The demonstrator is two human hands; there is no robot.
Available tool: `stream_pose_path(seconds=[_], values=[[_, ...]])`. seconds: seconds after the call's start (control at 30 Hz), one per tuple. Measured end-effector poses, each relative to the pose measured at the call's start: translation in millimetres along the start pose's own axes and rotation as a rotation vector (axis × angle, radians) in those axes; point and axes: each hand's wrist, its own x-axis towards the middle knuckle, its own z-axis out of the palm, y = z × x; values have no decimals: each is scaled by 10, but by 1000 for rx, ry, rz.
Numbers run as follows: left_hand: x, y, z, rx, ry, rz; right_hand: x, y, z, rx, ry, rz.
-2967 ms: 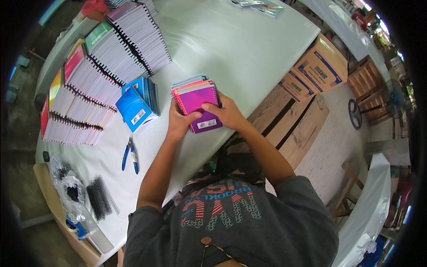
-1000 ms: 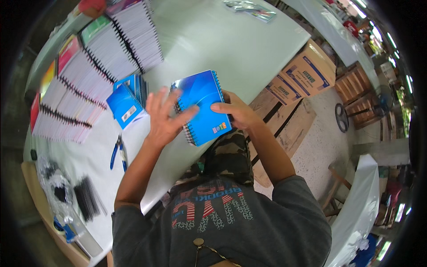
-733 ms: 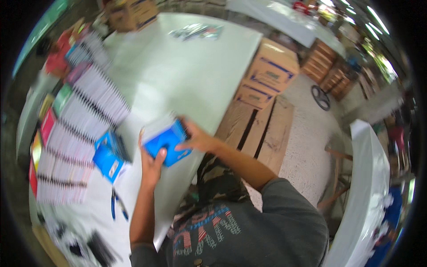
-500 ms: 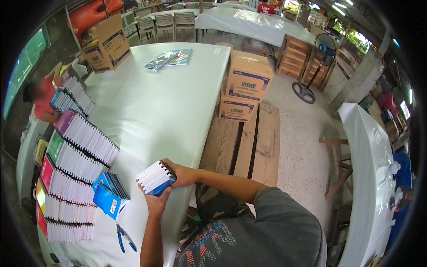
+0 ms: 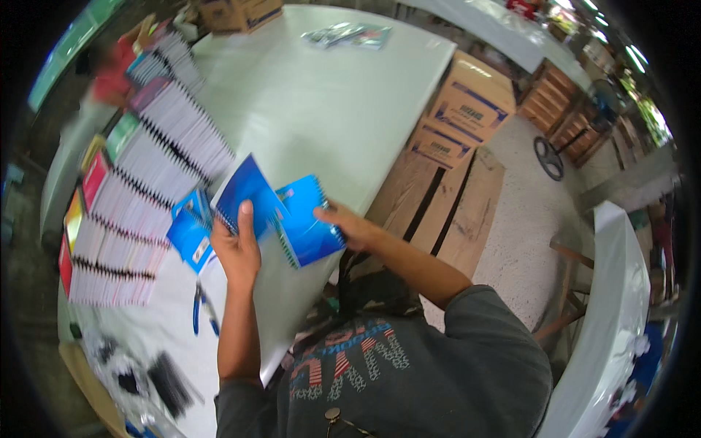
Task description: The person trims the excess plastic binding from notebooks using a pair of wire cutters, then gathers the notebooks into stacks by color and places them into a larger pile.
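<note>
Over the table's near edge, my left hand (image 5: 238, 247) grips a blue spiral notebook (image 5: 247, 188), thumb on its cover. My right hand (image 5: 349, 225) is closed on several blue spiral notebooks (image 5: 312, 226), with covers turned up and coils along their sides. The two lots meet or overlap between my hands. Just left of my left hand lies a small pile of blue spiral notebooks (image 5: 191, 241). Nearer me on the table are blue-handled pliers (image 5: 198, 310).
Long rows of spiral notebooks (image 5: 120, 255) line the table's left side. A person in red (image 5: 111, 82) is behind them. Black coils (image 5: 171, 383) and clear plastic (image 5: 120, 365) lie at the near left. Cardboard boxes (image 5: 471, 106) stand on a wooden pallet (image 5: 467, 219) at right.
The single stack held in both hands has been parted into two lots, one in each hand, with blue covers now facing up. The view has tilted downward and turned.
</note>
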Motion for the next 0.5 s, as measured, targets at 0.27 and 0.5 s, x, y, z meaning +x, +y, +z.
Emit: stream_pose_path(seconds=[0.27,0.5], values=[[-20,121,-132,560,-639,589,-88,-161,99,67,-157,94],[-189,-327,66,-594,-327,-429,83,-327,182,-293,-163,-251]])
